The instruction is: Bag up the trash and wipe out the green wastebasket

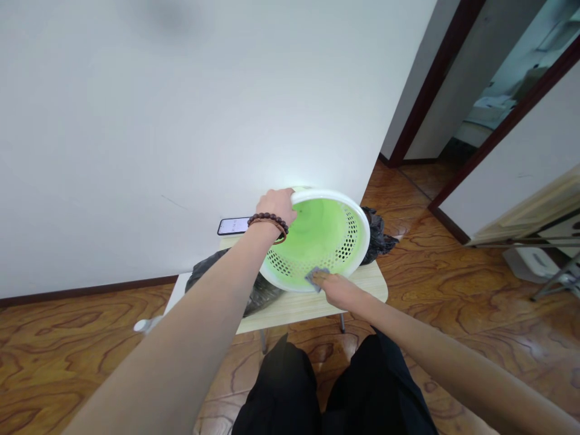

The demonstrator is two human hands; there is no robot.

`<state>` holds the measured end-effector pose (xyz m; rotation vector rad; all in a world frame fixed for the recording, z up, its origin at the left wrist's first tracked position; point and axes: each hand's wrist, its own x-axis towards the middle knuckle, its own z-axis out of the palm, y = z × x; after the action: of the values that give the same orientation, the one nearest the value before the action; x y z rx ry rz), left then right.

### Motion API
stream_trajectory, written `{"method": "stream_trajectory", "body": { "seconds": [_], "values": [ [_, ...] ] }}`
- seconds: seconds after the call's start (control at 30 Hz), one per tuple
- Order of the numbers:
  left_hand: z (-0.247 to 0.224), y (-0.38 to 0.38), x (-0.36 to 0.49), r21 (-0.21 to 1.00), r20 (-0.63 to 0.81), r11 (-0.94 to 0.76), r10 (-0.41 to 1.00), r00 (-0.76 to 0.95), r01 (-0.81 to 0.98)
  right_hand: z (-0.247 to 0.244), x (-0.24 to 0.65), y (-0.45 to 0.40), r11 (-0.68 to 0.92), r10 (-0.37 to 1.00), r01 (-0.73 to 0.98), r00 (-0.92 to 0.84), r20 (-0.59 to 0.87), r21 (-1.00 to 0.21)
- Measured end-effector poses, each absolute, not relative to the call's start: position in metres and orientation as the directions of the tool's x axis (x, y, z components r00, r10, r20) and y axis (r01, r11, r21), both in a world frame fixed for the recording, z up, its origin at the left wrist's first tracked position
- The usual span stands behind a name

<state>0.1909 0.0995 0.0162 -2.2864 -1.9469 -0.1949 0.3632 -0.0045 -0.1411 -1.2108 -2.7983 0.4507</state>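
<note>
A round plastic basket (317,226), green inside with a white rim and rows of holes, stands tilted on a small table with its mouth toward me. My left hand (277,206), with a beaded bracelet at the wrist, grips the basket's upper left rim. At the lower rim, my right hand (334,287) presses a small greyish cloth (317,278) against the inner wall. The right fingers are closed on the cloth and partly hide it.
Under the basket is a light wood-topped folding table (290,309) against a white wall. Black plastic bags (379,235) lie on it at both sides of the basket. A phone (233,226) rests by the wall. To the right are a doorway and a white bin (531,264).
</note>
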Motion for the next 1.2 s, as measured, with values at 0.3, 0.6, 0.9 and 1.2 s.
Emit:
{"method": "stream_trajectory", "body": {
  "seconds": [0.3,0.6,0.9,1.2],
  "values": [
    [0.017,0.1,0.193,-0.001,0.15,-0.153,0.977,0.151,0.988,-0.119,0.368,0.029,0.582,0.802,0.77,-0.596,0.032,-0.26],
    [0.016,0.101,0.196,0.015,0.141,-0.135,0.981,0.132,0.991,-0.156,0.349,0.052,0.554,0.822,0.829,-0.559,-0.105,-0.08],
    [0.018,0.099,0.198,0.006,0.13,-0.139,0.982,0.137,0.99,-0.139,0.369,-0.001,0.563,0.808,0.784,-0.588,-0.022,-0.262],
    [0.015,0.102,0.2,-0.01,0.151,-0.134,0.98,0.133,0.991,-0.117,0.384,0.073,0.408,0.907,0.833,-0.416,0.064,-0.373]
  ]
}}
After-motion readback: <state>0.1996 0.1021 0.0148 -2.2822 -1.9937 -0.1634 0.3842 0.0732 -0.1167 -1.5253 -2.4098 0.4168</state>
